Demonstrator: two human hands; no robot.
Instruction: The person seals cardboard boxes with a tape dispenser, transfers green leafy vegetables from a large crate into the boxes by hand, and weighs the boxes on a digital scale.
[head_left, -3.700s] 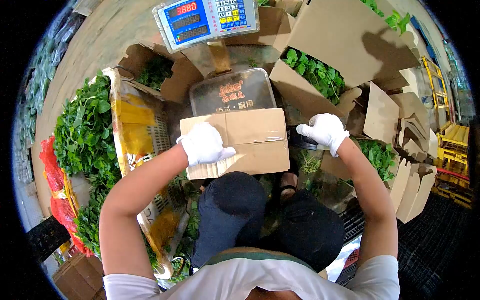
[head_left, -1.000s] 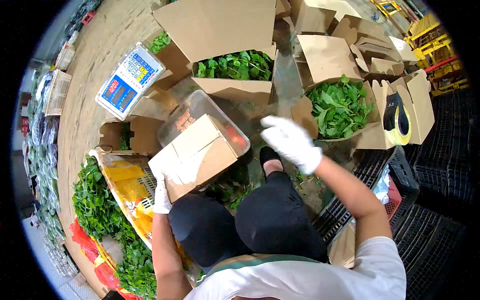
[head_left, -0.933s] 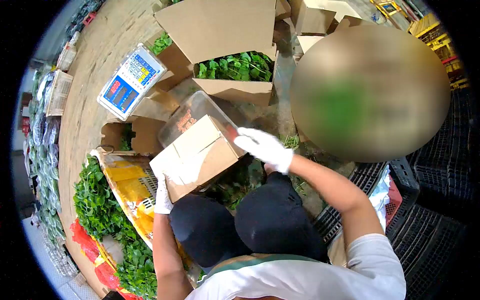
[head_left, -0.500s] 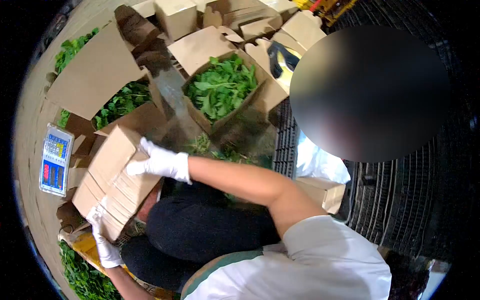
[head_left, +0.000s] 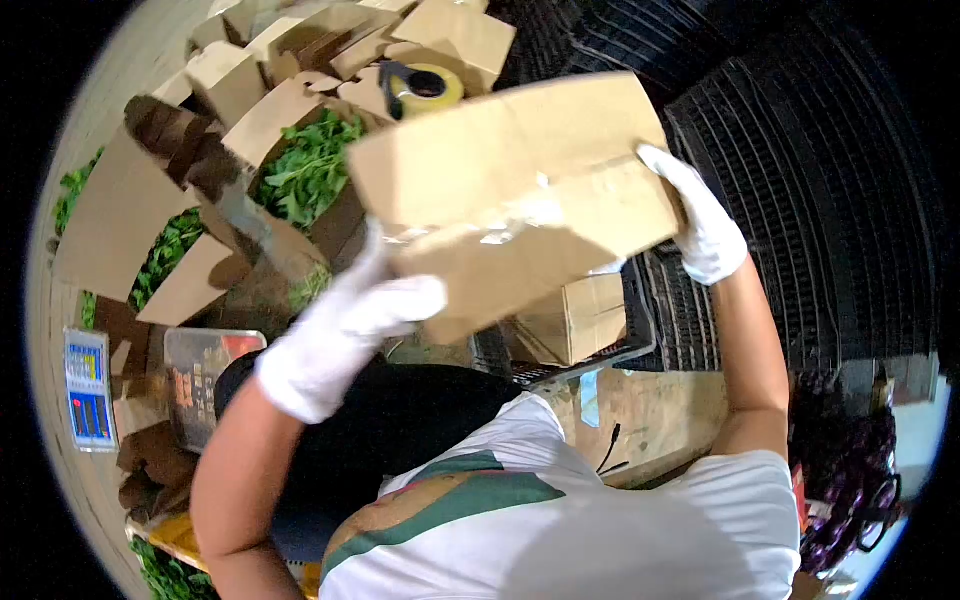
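The sealed cardboard box hides much of the smaller box beneath it, which seems to rest on a black crate. Brown, taped along its seam, it is held tilted in the air, gloved left hand and right hand clamped on opposite ends.

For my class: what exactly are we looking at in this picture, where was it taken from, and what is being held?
There is no machine. A camera worn on a person's head looks down through a fisheye lens, which bends the edges. Both gloved hands carry a taped cardboard box: the left hand grips its near edge, the right hand its far end. Below are open cartons of green leaves, a roll of yellow tape, a weighing scale, black plastic crates and another closed box.
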